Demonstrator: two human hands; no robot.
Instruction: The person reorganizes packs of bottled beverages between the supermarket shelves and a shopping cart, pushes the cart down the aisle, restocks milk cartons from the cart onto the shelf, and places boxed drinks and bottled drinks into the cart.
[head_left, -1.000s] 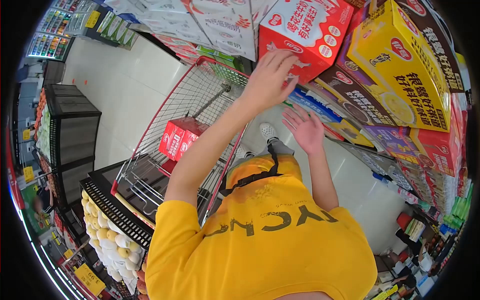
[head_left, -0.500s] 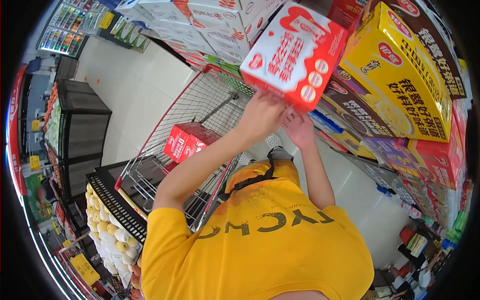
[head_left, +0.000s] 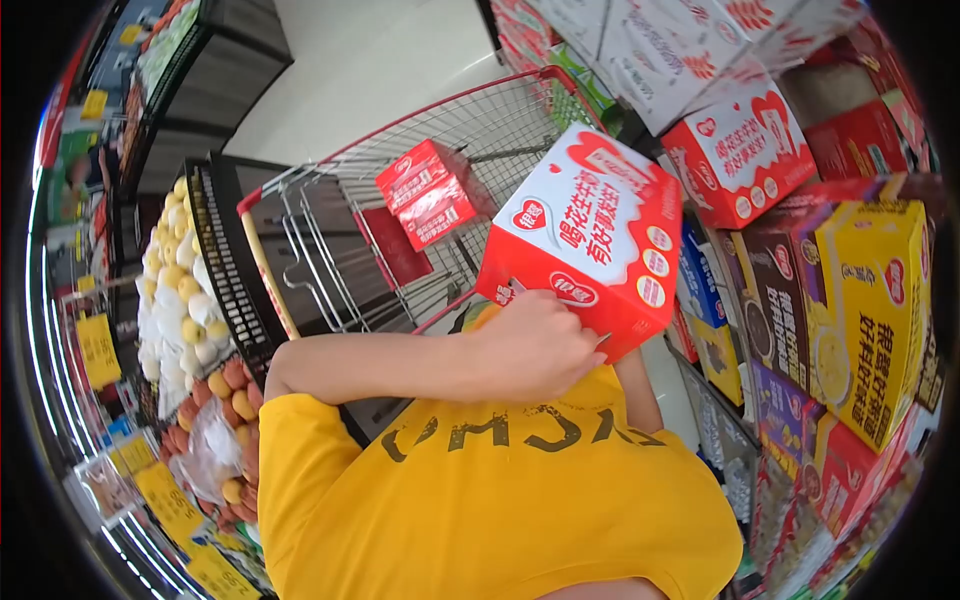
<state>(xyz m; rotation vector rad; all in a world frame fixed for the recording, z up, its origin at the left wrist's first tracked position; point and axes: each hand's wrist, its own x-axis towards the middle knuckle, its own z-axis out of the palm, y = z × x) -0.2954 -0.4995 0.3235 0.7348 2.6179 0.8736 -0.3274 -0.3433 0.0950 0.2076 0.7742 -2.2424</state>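
A red-and-white peanut milk carton (head_left: 590, 220) is held in front of my yellow shirt, tilted, beside the basket of the shopping cart (head_left: 480, 110). My left hand (head_left: 540, 350) is closed on the carton's near side, fingers curled at its edge by the round logo. My right forearm (head_left: 640, 392) runs up behind the carton's lower right corner, and the carton hides that hand. Inside the cart lie red packs (head_left: 428, 195) wrapped in clear film.
Stacked drink cartons stand to the right, among them a matching red-and-white carton (head_left: 740, 155) and a yellow carton (head_left: 870, 310). Left of the cart is a black-edged fruit stand (head_left: 225, 270) with pale wrapped fruit and peaches. Pale floor (head_left: 350, 80) shows beyond the cart.
The peanut milk carton has come down and closer to my body, away from the stacks. My view has turned, so cart and stacks sit differently. My right hand is now hidden.
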